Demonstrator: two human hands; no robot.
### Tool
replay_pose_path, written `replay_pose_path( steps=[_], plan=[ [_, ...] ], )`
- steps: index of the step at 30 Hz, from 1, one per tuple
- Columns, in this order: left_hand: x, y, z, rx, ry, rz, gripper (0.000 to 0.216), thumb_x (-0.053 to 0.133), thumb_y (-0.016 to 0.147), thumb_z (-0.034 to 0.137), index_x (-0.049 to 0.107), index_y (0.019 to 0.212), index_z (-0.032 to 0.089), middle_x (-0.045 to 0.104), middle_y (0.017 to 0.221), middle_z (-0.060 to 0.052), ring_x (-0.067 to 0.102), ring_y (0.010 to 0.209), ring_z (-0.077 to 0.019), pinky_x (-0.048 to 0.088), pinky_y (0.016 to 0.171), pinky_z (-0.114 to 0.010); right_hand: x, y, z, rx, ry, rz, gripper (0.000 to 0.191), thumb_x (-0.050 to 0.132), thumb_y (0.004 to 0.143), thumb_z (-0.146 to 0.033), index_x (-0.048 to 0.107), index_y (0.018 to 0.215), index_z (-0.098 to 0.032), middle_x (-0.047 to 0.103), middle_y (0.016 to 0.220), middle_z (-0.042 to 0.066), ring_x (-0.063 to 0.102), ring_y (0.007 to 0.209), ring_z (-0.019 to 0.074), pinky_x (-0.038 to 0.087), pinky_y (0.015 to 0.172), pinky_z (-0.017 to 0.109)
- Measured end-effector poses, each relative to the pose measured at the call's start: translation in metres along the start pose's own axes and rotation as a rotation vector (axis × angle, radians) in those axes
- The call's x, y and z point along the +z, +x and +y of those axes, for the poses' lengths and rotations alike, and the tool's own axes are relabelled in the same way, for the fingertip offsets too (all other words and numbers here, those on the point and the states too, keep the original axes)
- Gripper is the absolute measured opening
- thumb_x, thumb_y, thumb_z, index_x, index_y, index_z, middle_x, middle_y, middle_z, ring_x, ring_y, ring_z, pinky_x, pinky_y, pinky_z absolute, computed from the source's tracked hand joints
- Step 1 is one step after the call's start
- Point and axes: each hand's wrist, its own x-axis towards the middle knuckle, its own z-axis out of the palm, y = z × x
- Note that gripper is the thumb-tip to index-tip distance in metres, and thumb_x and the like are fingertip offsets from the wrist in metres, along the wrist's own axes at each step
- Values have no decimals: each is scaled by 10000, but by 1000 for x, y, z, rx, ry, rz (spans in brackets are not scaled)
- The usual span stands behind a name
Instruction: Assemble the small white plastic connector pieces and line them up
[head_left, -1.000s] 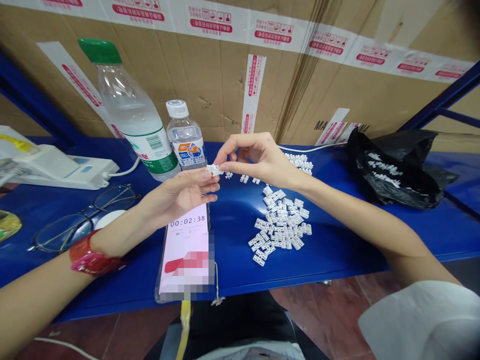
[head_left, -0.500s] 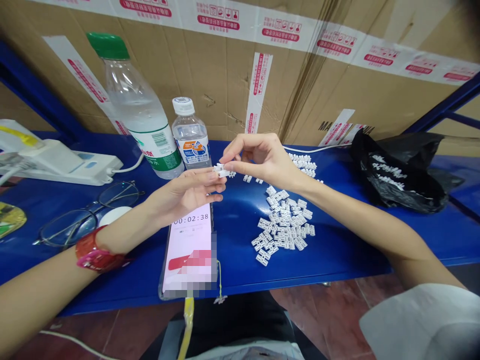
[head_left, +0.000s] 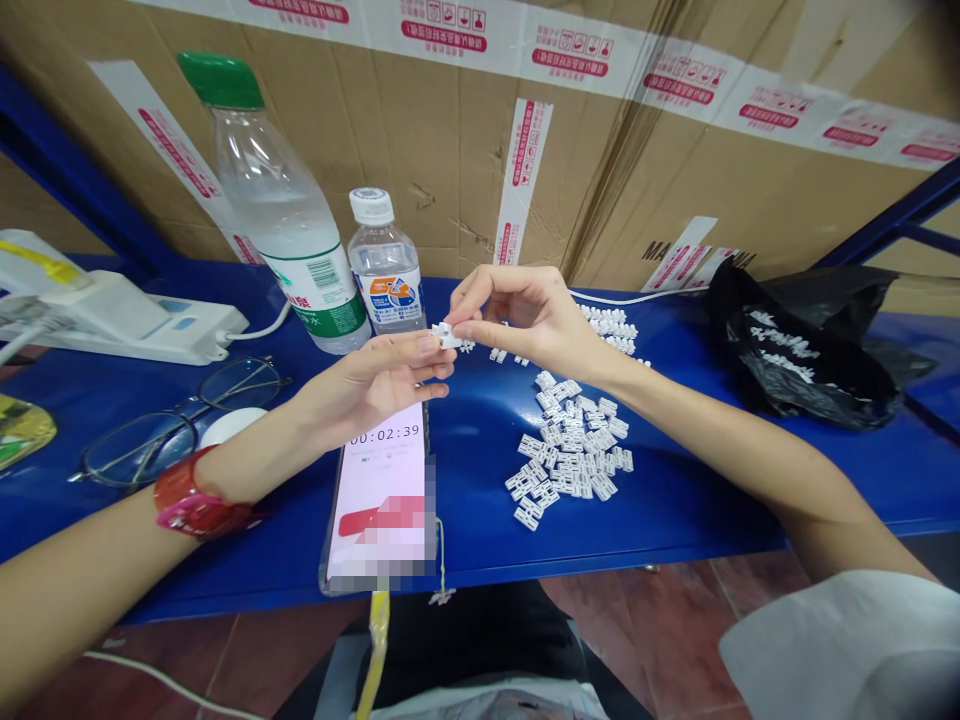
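Note:
Between my two hands is a small white plastic piece (head_left: 445,337), held above the blue shelf. My left hand (head_left: 382,375) pinches its left side between thumb and forefinger, the other fingers curled beneath. From the right, my right hand (head_left: 517,315) grips the same piece with thumb and fingertips, which cover part of it. Below my right hand lies a loose pile of flat white plastic pieces (head_left: 574,445) with slots. Small white pieces (head_left: 609,328) stand in rows behind my right wrist, and a few more sit under that hand.
A phone (head_left: 379,510) showing a timer lies at the front edge. Two water bottles, a large one (head_left: 300,250) and a small one (head_left: 386,270), stand behind my left hand. Eyeglasses (head_left: 161,430) and a power strip (head_left: 172,325) are left; a black plastic bag (head_left: 825,370) holding white pieces is right.
The white piece has turned slightly between my fingertips, and both hands keep their grip. The whole view has shifted a little. The phone's timer has advanced one second.

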Motion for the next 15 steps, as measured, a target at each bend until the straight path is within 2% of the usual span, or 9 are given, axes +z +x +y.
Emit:
replay_pose_path(
  steps=[3, 6, 8, 11, 13, 15],
  plan=[
    [-1, 0, -1, -3, 21, -29, 251, 997, 638, 366, 845, 816, 278, 769, 789, 62, 679, 834, -135, 565, 789, -224, -1, 0, -3, -13, -11, -36, 168, 766, 900, -314, 671, 878, -177, 685, 921, 36, 596, 828, 137, 485, 722, 297],
    [-3, 2, -3, -9, 21, 8, 283, 1001, 619, 394, 851, 836, 292, 789, 847, 58, 676, 886, -154, 560, 805, -233, -2, -2, -6, -53, -140, -52, 142, 732, 928, -298, 655, 894, -184, 682, 948, 43, 611, 866, 149, 479, 706, 293],
    [-4, 5, -6, 3, 17, 45, 337, 1020, 551, 403, 850, 825, 305, 799, 894, 42, 671, 911, -178, 560, 802, -263, -2, -3, -6, -145, -332, -40, 121, 703, 957, -296, 648, 936, -191, 678, 980, 39, 610, 901, 157, 494, 739, 300],
    [-5, 8, -8, 26, 32, 88, 320, 1007, 539, 421, 848, 801, 330, 801, 928, 14, 671, 990, -242, 543, 814, -338, 2, -8, -5, -337, -684, -21, 96, 614, 1027, -284, 626, 1009, -190, 663, 1043, 57, 604, 991, 192, 529, 874, 374],
    [-6, 9, -9, 24, 56, 70, 312, 994, 530, 436, 850, 795, 356, 809, 979, -6, 649, 1108, -311, 530, 831, -385, 6, -11, -5, -407, -893, -11, 120, 524, 1075, -267, 608, 1040, -188, 649, 1082, 79, 593, 1030, 216, 531, 918, 425],
    [-8, 9, -9, 22, 82, 37, 282, 970, 557, 461, 851, 803, 388, 814, 1032, -19, 607, 1210, -360, 521, 842, -411, 9, -13, -3, -430, -1056, 5, 174, 447, 1106, -254, 598, 1053, -185, 636, 1080, 90, 586, 1013, 224, 532, 899, 436]
  ],
)
